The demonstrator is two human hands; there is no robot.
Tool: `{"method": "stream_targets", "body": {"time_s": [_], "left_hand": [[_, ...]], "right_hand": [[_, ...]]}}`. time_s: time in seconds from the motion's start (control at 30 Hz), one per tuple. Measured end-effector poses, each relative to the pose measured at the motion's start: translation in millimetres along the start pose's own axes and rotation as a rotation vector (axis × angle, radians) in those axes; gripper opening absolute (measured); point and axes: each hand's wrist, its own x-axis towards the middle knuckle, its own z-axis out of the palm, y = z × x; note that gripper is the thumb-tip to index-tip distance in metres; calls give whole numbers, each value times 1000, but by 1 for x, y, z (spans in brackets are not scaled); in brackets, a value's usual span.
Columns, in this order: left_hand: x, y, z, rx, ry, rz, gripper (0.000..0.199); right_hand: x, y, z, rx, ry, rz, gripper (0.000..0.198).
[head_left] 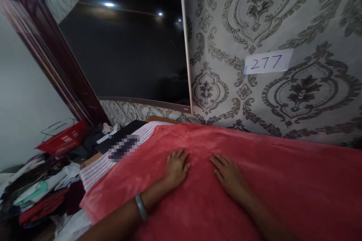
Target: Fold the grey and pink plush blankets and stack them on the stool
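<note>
A plush red blanket (296, 180) is spread over a flat surface in front of me. My left hand (177, 167) lies palm down on it, fingers spread, with a grey-green bangle (140, 206) on the forearm. To its right, my right hand (229, 176) also rests flat on the blanket, fingers stretched out. The two hands are apart, with a strip of blanket between them. Neither one grasps anything. Along the left edge, a striped cloth (97, 171) shows from under the blanket.
A large black television (132, 52) hangs on the patterned wall behind. A paper marked 277 (268, 61) is stuck to that wall. Piled clothes (45, 207) and a red basket (63, 139) lie at the left. A blurred-out dark object (124, 148) sits on the striped cloth.
</note>
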Motion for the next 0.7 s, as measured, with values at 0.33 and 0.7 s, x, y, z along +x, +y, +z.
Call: {"method": "stream_targets", "body": {"time_s": [0.33,0.7], "left_hand": [[166,-25,-42,-56,111,-143,41],[78,4,-40,-165,-45,415,23]], "right_hand": [[0,-10,-10,30,-39,49,49],[1,-14,-17,65,-11,61,48]]}}
